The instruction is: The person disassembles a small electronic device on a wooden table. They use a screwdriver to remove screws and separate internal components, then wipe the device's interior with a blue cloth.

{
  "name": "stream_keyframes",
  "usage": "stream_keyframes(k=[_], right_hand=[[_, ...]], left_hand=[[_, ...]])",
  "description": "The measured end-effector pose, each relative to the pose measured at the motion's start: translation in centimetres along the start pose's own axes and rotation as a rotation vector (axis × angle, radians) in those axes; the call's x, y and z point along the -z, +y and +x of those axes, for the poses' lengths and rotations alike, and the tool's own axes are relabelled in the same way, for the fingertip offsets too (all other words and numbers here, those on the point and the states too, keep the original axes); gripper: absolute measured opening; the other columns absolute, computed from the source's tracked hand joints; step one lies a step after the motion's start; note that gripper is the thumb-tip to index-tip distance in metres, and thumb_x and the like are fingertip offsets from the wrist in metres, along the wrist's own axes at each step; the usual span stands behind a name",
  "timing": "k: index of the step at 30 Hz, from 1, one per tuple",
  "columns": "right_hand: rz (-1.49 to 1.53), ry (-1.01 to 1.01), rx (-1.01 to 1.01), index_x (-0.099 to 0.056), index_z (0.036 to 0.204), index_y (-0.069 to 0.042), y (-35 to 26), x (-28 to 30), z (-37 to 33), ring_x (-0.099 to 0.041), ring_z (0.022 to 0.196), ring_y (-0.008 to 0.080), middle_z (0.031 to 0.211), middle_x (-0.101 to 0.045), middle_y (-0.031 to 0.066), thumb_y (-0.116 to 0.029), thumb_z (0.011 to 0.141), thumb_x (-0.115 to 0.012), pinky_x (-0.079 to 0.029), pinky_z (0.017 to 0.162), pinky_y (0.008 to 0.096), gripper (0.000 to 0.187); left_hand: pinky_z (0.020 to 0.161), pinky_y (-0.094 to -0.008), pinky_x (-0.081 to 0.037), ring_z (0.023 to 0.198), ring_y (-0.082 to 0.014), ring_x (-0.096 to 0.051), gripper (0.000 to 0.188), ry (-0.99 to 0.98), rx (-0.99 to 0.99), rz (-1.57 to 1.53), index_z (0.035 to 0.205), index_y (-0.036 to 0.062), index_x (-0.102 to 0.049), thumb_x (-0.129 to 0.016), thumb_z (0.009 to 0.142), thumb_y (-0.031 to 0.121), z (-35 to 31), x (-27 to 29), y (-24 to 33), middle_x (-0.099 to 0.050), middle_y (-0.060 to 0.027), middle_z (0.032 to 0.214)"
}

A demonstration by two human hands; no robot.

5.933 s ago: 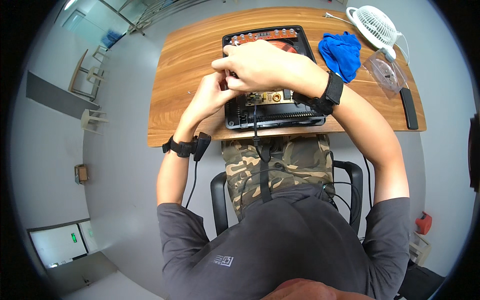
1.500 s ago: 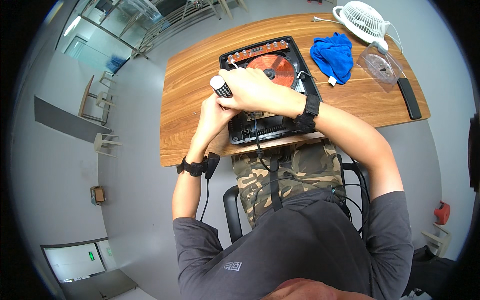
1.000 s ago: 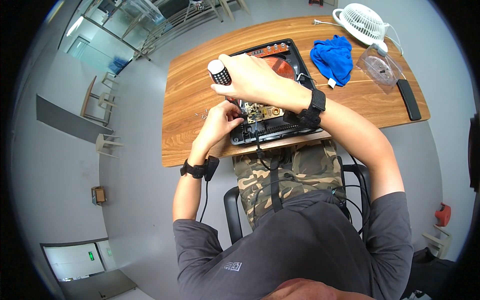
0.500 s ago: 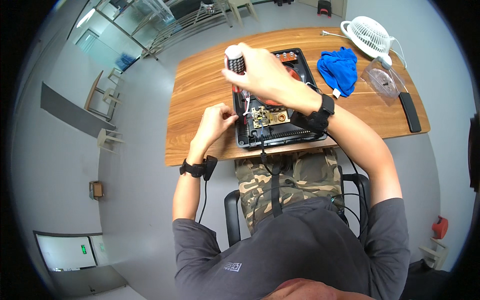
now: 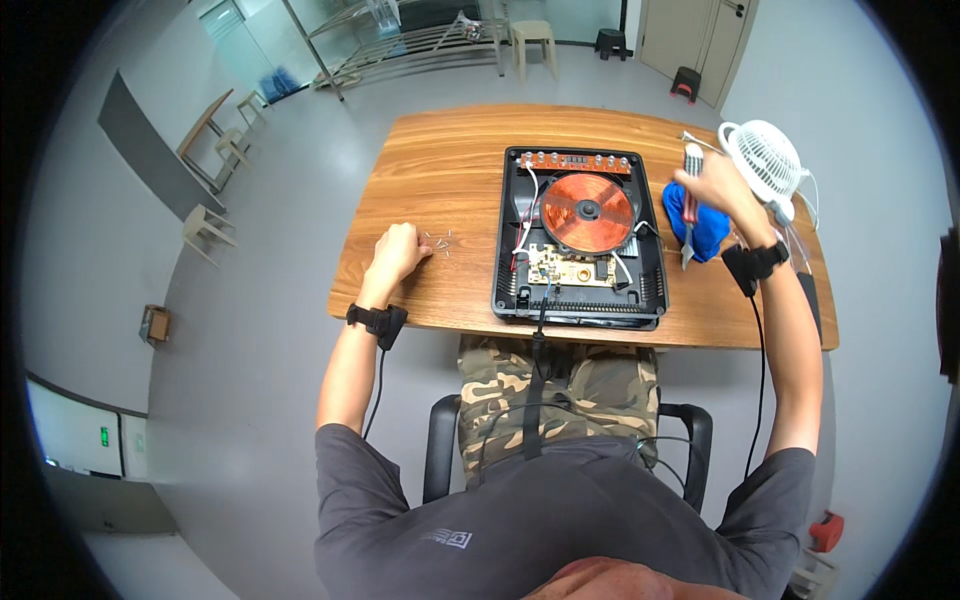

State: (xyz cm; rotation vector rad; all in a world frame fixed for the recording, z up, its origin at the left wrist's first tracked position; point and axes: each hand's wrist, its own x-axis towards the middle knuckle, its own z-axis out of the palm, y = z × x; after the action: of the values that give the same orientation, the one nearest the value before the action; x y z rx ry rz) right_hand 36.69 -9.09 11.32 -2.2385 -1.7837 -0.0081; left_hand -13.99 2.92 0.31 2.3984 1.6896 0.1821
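Grey floor (image 5: 250,340) and pale walls (image 5: 850,100) make up the room, with stools (image 5: 210,230) far back. Next comes a brown wooden table (image 5: 430,160). Near its middle, close to the person, lies an open black case (image 5: 505,255). Half a second ago, the right hand (image 5: 722,188) was over it and the left hand (image 5: 397,250) was at its edge. Now both are well apart from it, one on each side, so its insides all show and no hand is working in it. It lies flat, with a big round copper coil (image 5: 588,232) in the middle, an orange strip (image 5: 575,163) of buttons at the far end and a yellow board (image 5: 575,268) at the near end. By a blue cloth (image 5: 712,232), the right hand wraps round what looks like a screwdriver (image 5: 690,208), tip down. The left hand rests on the table, fingers curled; I cannot tell if it pinches anything. Tiny silver screws (image 5: 443,243) lie loose just beside it.
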Motion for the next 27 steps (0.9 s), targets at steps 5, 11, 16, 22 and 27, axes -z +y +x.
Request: stream_keyframes(k=[5,11,16,22,27], right_hand=[[-0.172,-0.227,-0.183,-0.074,0.090,0.006,2.7,-3.3,-1.6,-0.073,0.090,0.0367,0.092,-0.073,0.0259,-0.053,0.078,-0.070,-0.059,0.080,0.0445,0.061],[-0.157,-0.306,-0.184,-0.074,0.092,0.006,2.6,-7.0,-2.2,-0.071,0.095,0.0401,0.098,-0.072,0.0273,-0.055,0.078,-0.071,-0.058,0.084,0.0454,0.063],[-0.157,-0.307,-0.176,-0.074,0.093,0.006,3.3,-8.8,-2.2,-0.072,0.096,0.0383,0.099,-0.072,0.0267,-0.055,0.079,-0.072,-0.058,0.083,0.0450,0.063],[-0.084,-0.239,-0.145,-0.073,0.084,0.005,3.6,-10.8,-2.6,-0.072,0.081,0.0391,0.082,-0.071,0.0276,-0.048,0.078,-0.072,-0.058,0.074,0.0464,0.053],[-0.045,-0.267,-0.180,-0.074,0.091,0.004,3.7,-11.6,-3.2,-0.072,0.089,0.0412,0.090,-0.072,0.0289,-0.048,0.081,-0.072,-0.057,0.079,0.0482,0.054]], left_hand=[[0.080,-0.0451,-0.057,0.090,-0.0376,-0.071,0.025,-0.082,0.021,0.005,0.087,0.0031,-0.075,-0.084,0.075,0.023,1.6,-1.3,-1.9,-0.072,-0.0226,0.089],[0.062,-0.0367,-0.054,0.065,-0.0228,-0.070,0.021,-0.359,0.058,-0.078,0.072,0.0001,-0.072,-0.084,0.072,0.017,3.6,-0.4,-2.3,-0.071,-0.0140,0.068],[0.062,-0.0357,-0.057,0.069,-0.0239,-0.072,0.023,-0.426,0.101,0.015,0.078,-0.0030,-0.072,-0.086,0.072,0.015,3.8,0.7,-0.4,-0.074,-0.0152,0.076],[0.059,-0.0368,-0.057,0.070,-0.0231,-0.073,0.028,-0.544,0.122,-0.073,0.083,-0.0062,-0.073,-0.087,0.074,0.017,5.6,0.2,-1.4,-0.074,-0.0157,0.078],[0.064,-0.0334,-0.057,0.072,-0.0207,-0.071,0.030,-0.602,0.171,-0.047,0.087,-0.0054,-0.074,-0.089,0.074,0.017,6.2,0.2,-1.6,-0.075,-0.0124,0.079]])
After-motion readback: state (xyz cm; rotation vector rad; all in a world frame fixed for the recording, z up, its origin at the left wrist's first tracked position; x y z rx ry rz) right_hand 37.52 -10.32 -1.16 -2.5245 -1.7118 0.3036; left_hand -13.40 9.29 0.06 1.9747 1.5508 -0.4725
